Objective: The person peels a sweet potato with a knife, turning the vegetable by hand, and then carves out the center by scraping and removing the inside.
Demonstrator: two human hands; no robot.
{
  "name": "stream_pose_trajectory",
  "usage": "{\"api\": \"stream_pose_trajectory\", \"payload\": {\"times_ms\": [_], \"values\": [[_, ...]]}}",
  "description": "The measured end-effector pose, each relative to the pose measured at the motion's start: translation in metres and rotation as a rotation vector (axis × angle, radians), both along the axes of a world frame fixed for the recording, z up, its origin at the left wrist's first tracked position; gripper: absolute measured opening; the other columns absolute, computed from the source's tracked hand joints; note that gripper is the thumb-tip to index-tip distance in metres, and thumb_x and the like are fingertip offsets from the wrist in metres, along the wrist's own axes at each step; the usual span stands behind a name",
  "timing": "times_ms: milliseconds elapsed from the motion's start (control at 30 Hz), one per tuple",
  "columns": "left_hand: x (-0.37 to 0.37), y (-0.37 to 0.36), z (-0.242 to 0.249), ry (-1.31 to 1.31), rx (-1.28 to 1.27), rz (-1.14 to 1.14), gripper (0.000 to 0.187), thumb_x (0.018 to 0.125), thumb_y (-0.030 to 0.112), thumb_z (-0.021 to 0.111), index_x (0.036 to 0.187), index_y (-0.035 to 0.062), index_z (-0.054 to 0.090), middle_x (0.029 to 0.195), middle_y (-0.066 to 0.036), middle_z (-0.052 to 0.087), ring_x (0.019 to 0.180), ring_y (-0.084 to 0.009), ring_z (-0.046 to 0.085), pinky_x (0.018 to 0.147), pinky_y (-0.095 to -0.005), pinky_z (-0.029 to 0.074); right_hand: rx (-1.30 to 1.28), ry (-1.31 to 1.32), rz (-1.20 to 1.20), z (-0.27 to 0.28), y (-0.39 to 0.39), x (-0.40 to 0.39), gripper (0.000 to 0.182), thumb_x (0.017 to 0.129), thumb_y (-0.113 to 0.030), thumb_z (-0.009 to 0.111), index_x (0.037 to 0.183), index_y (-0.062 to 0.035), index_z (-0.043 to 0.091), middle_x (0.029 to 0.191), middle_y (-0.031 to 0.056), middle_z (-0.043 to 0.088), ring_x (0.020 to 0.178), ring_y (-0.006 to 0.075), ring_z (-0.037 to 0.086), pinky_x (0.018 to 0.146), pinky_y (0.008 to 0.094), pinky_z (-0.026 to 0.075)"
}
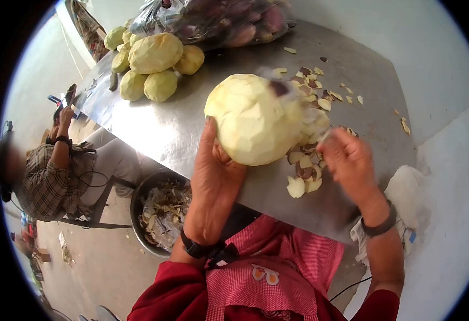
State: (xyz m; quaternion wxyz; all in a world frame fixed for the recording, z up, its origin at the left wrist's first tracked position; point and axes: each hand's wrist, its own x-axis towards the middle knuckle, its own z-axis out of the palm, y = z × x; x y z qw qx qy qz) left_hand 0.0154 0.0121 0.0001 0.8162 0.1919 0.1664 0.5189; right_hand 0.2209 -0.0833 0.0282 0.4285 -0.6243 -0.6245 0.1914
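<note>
My left hand (213, 171) is wrapped round the lower left side of a large, round eggplant (248, 120), holding it above the metal table. Its flesh is pale yellow and cut in facets, with a dark purple patch of skin left near the top right. Just right of it, my right hand (349, 166) is closed in a fist, smeared by motion. A small peeling tool (324, 137) shows at its fingers, too blurred to tell whether it is a knife or a peeler. Pale and dark peelings (305, 171) lie on the table below and behind the eggplant.
Several peeled eggplants (155, 53) are piled at the table's back left, beside a clear bag of purple eggplants (234, 24). A basin (136, 214) with peelings stands on the floor at left. Another person (52, 182) sits beyond it. A wall (443, 139) runs along the right.
</note>
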Motion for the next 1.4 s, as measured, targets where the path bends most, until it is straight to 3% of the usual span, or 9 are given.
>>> {"api": "stream_pose_trajectory", "payload": {"times_ms": [67, 133, 533, 733, 833, 1000, 1067, 1200, 1400], "values": [[-0.001, -0.001, 0.000, -0.019, -0.010, -0.028, 0.060, 0.097, 0.044, 0.055, 0.138, 0.0006, 0.047, 0.134, -0.014, 0.058, 0.126, -0.0264, 0.054, 0.111, -0.0440, 0.038, -0.001, 0.360, -0.011, 0.009, 0.000, 0.014, 0.031, 0.098, -0.029, 0.060, 0.085, -0.0001, 0.063, 0.055, -0.0022, 0.047, 0.052, 0.0037, 0.041, 0.047, 0.0238, 0.035], [-0.001, -0.001, 0.000, -0.010, -0.051, -0.062, 0.064, 0.096, 0.048, 0.054, 0.138, 0.0001, 0.048, 0.134, -0.015, 0.058, 0.125, -0.0263, 0.054, 0.112, -0.0437, 0.037, -0.021, 0.351, -0.047, 0.014, -0.003, 0.005, 0.034, 0.100, -0.030, 0.057, 0.085, -0.0004, 0.064, 0.057, -0.0064, 0.044, 0.053, 0.0019, 0.039, 0.049, 0.0215, 0.033], [-0.013, 0.008, -0.007, -0.204, -0.100, -0.183, 0.055, 0.095, 0.041, 0.060, 0.133, 0.0035, 0.052, 0.132, -0.014, 0.059, 0.125, -0.0293, 0.054, 0.107, -0.0516, 0.041, -0.109, 0.083, 0.241, -0.001, -0.002, -0.003, 0.027, 0.094, -0.023, 0.066, 0.086, 0.0021, 0.064, 0.060, 0.0015, 0.054, 0.059, 0.0047, 0.046, 0.054, 0.0240, 0.041], [-0.016, 0.012, -0.006, -0.461, -0.201, -0.294, 0.052, 0.096, 0.035, 0.059, 0.138, 0.0074, 0.049, 0.141, -0.016, 0.051, 0.130, -0.0330, 0.049, 0.110, -0.0564, 0.037, -0.072, 0.087, 0.053, 0.006, 0.002, 0.013, 0.029, 0.090, -0.024, 0.071, 0.086, 0.0030, 0.063, 0.058, 0.0027, 0.050, 0.057, 0.0045, 0.044, 0.052, 0.0234, 0.041], [-0.019, 0.013, -0.004, -0.495, -0.201, -0.245, 0.052, 0.095, 0.032, 0.060, 0.139, 0.0071, 0.047, 0.143, -0.016, 0.048, 0.132, -0.0332, 0.047, 0.109, -0.0570, 0.037, 0.010, 0.139, -0.247, 0.015, 0.003, 0.016, 0.026, 0.091, -0.024, 0.070, 0.087, 0.0005, 0.065, 0.058, -0.0034, 0.049, 0.054, 0.0031, 0.049, 0.050, 0.0207, 0.042], [-0.023, 0.017, -0.005, -0.582, -0.268, -0.279, 0.051, 0.095, 0.032, 0.060, 0.138, 0.0070, 0.048, 0.142, -0.016, 0.050, 0.131, -0.0332, 0.048, 0.109, -0.0567, 0.037, -0.001, 0.218, -0.006, 0.016, -0.003, 0.015, 0.025, 0.089, -0.024, 0.073, 0.092, -0.0003, 0.067, 0.059, -0.0038, 0.051, 0.054, 0.0034, 0.048, 0.050, 0.0204, 0.040], [-0.024, 0.018, -0.003, -0.600, -0.288, -0.286, 0.051, 0.095, 0.031, 0.060, 0.138, 0.0069, 0.049, 0.141, -0.015, 0.051, 0.130, -0.0332, 0.048, 0.109, -0.0565, 0.037, -0.031, 0.052, 0.081, 0.007, -0.002, 0.019, 0.026, 0.086, -0.023, 0.076, 0.091, 0.0004, 0.068, 0.060, -0.0031, 0.053, 0.055, 0.0038, 0.048, 0.051, 0.0216, 0.041], [-0.030, 0.024, 0.001, -0.606, -0.236, -0.248, 0.048, 0.096, 0.031, 0.058, 0.137, 0.0073, 0.050, 0.138, -0.015, 0.054, 0.129, -0.0334, 0.050, 0.109, -0.0574, 0.037, -0.155, 0.187, -0.029, 0.015, 0.000, 0.027, 0.021, 0.086, -0.019, 0.075, 0.089, 0.0012, 0.069, 0.061, -0.0016, 0.057, 0.057, 0.0036, 0.051, 0.051, 0.0224, 0.041], [-0.041, 0.029, 0.001, -0.581, -0.124, -0.143, 0.053, 0.095, 0.032, 0.061, 0.138, 0.0044, 0.046, 0.140, -0.017, 0.051, 0.128, -0.0342, 0.049, 0.108, -0.0550, 0.040, -0.166, 0.068, -0.168, 0.026, -0.002, 0.032, 0.021, 0.086, -0.018, 0.075, 0.090, 0.0023, 0.069, 0.062, -0.0016, 0.058, 0.056, 0.0036, 0.051, 0.050, 0.0220, 0.042]]}}
